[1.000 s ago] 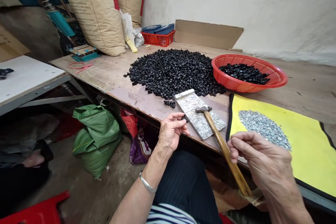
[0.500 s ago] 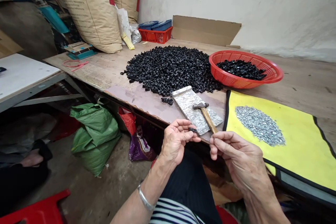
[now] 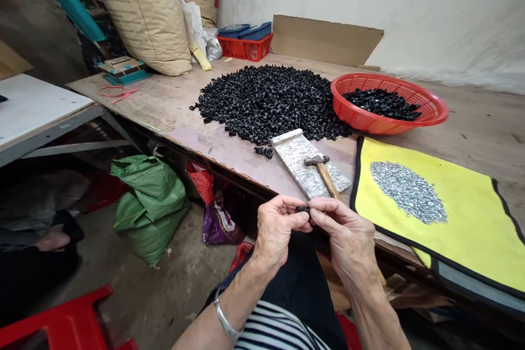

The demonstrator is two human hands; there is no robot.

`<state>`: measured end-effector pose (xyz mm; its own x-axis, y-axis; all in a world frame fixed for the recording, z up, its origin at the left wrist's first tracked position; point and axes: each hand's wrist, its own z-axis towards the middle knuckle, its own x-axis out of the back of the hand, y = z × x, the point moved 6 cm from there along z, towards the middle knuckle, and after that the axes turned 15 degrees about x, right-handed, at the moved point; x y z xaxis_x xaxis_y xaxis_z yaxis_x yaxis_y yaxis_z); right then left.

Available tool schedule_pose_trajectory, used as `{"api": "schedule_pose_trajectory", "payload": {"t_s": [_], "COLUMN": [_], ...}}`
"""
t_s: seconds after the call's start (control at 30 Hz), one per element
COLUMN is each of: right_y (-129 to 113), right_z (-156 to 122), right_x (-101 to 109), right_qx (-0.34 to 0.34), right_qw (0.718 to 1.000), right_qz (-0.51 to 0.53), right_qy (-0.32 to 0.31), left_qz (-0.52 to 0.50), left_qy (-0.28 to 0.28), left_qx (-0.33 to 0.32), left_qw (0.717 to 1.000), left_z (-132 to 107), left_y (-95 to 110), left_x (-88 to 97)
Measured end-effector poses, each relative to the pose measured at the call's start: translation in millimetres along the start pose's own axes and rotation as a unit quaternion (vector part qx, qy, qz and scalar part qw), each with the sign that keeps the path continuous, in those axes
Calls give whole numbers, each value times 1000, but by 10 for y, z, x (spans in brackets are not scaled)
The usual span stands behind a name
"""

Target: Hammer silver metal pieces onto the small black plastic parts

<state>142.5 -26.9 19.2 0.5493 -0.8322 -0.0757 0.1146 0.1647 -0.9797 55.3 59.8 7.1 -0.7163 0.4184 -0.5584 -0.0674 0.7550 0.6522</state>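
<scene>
My left hand pinches a small black plastic clip between thumb and fingers. My right hand comes in from the right, its fingertips closed on the same clip; anything tiny between them is hidden. Just beyond my hands, a wooden-handled hammer rests on a speckled stone slab. Farther back lies a large heap of black clips, with a small cluster beside it. A red basket holds more clips. Silver metal bits are spread on a yellow mat.
The clips lie on a long wooden bench, whose edge runs just past my hands. Large paper sacks and a red crate stand behind it. A green sack sits on the floor, and a white board table stands at left.
My right hand has moved left from beside the hammer handle and now meets the clip in my left hand. The whole scene sits slightly higher in the view.
</scene>
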Motion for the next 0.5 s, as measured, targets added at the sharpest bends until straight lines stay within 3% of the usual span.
{"api": "schedule_pose_trajectory", "payload": {"t_s": [0.2,0.3,0.4,0.5], "right_y": [23,52,87,68], "right_z": [13,12,-7,-14], "right_x": [4,-4,-42,-54], "right_qx": [12,-30,-93,-103], "right_qw": [1000,999,994,992], "right_qz": [-3,24,58,63], "right_qy": [14,25,-3,-38], "left_qz": [-1,-12,-10,1], "left_qy": [2,-6,-12,-22], "left_qx": [2,2,0,9], "left_qw": [1000,1000,1000,1000], "left_z": [-2,-10,-27,-43], "left_y": [-37,-43,-45,-67], "left_x": [12,1,-12,-26]}}
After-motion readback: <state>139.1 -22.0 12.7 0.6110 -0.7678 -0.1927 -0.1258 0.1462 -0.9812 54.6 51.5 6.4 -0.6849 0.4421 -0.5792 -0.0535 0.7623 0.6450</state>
